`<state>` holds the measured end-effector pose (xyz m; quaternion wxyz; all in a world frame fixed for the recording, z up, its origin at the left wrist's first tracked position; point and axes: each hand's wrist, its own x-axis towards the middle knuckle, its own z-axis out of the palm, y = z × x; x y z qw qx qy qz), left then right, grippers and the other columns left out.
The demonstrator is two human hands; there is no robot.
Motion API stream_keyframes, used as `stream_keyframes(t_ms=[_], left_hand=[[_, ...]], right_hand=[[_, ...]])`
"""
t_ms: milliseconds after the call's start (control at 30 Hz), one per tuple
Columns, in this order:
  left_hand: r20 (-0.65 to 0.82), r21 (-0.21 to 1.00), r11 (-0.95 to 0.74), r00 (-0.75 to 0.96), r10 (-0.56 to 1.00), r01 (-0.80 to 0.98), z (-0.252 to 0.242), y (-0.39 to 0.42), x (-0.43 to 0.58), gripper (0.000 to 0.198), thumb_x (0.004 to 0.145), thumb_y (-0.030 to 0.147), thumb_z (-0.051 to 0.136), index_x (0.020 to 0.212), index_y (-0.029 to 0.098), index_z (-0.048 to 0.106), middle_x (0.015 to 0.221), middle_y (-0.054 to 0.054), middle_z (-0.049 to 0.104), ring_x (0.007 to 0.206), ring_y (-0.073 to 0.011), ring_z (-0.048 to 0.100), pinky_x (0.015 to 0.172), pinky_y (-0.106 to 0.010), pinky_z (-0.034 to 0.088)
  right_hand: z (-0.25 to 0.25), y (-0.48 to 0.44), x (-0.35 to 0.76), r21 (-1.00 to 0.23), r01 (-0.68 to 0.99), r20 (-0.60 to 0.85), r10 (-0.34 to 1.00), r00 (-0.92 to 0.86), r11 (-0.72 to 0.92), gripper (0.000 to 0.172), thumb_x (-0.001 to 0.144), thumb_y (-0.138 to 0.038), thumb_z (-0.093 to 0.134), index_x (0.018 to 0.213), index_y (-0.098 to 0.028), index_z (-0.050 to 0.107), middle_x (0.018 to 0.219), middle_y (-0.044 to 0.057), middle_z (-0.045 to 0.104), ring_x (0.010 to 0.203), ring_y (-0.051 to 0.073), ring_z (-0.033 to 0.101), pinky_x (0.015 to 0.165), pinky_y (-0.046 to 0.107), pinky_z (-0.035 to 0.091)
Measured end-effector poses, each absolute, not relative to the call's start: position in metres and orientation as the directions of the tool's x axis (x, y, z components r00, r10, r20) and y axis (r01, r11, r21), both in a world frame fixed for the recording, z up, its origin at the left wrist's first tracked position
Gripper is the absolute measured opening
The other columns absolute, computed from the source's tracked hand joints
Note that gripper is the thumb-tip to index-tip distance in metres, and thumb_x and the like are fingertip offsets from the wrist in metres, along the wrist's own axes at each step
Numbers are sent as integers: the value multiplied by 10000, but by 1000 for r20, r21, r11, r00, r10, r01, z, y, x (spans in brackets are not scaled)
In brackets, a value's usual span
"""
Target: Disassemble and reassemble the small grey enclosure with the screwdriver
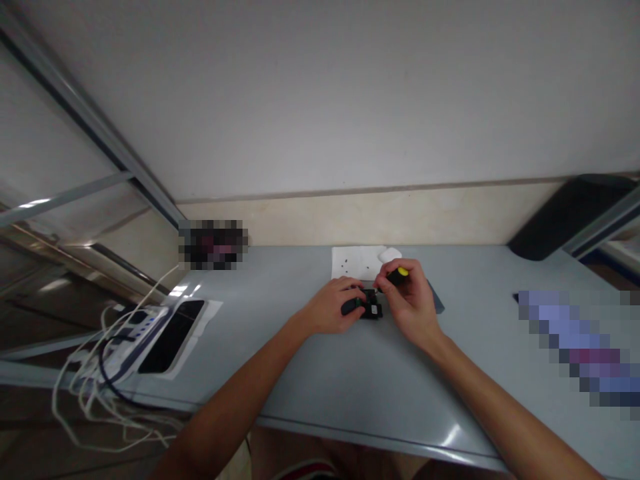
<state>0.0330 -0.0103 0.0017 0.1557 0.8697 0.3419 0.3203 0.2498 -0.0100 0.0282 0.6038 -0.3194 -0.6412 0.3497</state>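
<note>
Holding a small black device (371, 311) at the middle of the grey table (280, 280) with the left hand (337, 307). Curling the left fingers closely over the left side of the device, with a dark rounded piece (351, 307) just beside the thumb. Cannot tell whether joined to the device or loose. Pinching a black-and-yellow tool (397, 275) in the right hand (413, 297), with thumb and fingers narrow around the handle. Slanting the tool, yellow end up and to the right, other end down and to the left, towards the far right edge of the device. Cannot make out the tip clearly, nor any contact there.

Having, just beyond the hands, a sheet of white paper (355, 259) flat on the table, dotted with several tiny dark bits (345, 266) too small to identify. Showing a small white object (390, 255) with rounded corners at the right side of the sheet, near the right hand. Half hiding a dark flat object (437, 300) behind the right hand.

Showing, well apart on the left, a dark-screened phone (173, 337) on white paper, next to an apparent power strip (137, 337) and a tangle of pale cables (90, 393) drooping over the table's edge. Showing, at the far right, a large black cylindrical object (560, 223) leaning near the wall (350, 107). Resting both forearms across the table's near side.
</note>
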Motion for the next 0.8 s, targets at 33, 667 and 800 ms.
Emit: stream_keyframes(t_ms=[33,667,800], left_hand=[[456,489,-722,562,690,490,2,-10,33,175,967,258,720,1136,222,747,1386,-125,719,1307,-280,683,1180,-500,542],[456,479,-707,541,706,520,3,-10,34,95,1008,289,664,1050,218,712,1334,-127,726,1245,-274,690,1126,-487,576],[465,468,-713,540,702,523,2,-9,34,95,1013,286,656,1054,217,707,1322,-122,728,1236,-271,692,1115,-480,579]], right_hand=[[28,-10,250,-833,-12,553,831,-67,553,164,1038,-275,681,1152,-296,565,1010,21,631,873,203,628,808,390,523],[30,-11,250,-836,-22,549,834,-54,548,156,1041,-287,676,1148,-302,563,997,14,620,858,202,631,808,393,527],[32,-11,249,-842,-37,539,841,-50,538,170,1022,-284,691,1135,-293,564,990,16,627,865,207,632,812,399,527]])
